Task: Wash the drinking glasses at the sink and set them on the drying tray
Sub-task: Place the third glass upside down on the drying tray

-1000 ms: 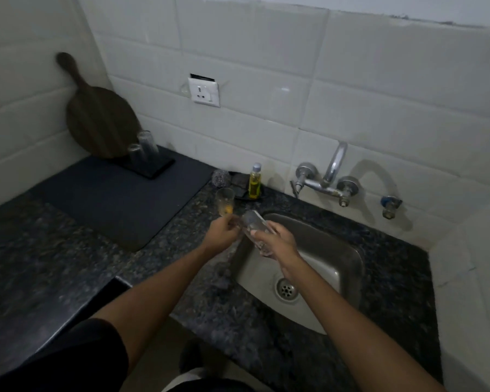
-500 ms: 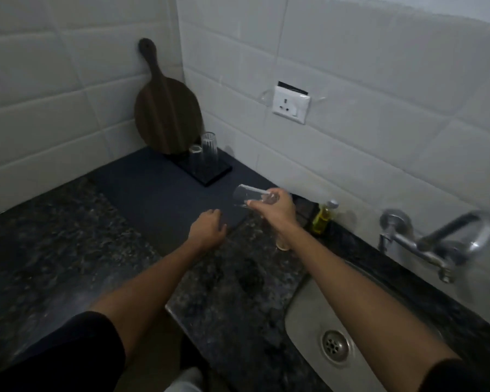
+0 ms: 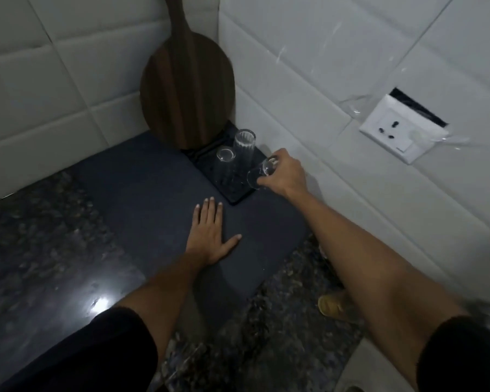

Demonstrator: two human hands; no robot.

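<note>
Head view: right hand (image 3: 285, 175) grips a clear smooth drinking glass (image 3: 262, 173), tilted on its side over the near corner of the small black rectangular drying tray (image 3: 232, 190). Two clear glasses (image 3: 235, 155), one ribbed, stand inverted there. Left hand (image 3: 210, 236) lies flat, fingers straight, on the dark grey mat (image 3: 142, 193) over the speckled granite tabletop (image 3: 40, 236). Round wooden paddle board (image 3: 187, 89) leans in the corner. No legible writing.

Dark-striped brown board (image 3: 186, 89), speckled black counter (image 3: 37, 244), seemingly dark-grey mat (image 3: 142, 193).

The scene is dimly lit. A bright glare is seen on the countertop (image 3: 99, 302) at lower left. Edges are bent and blurred.
</note>
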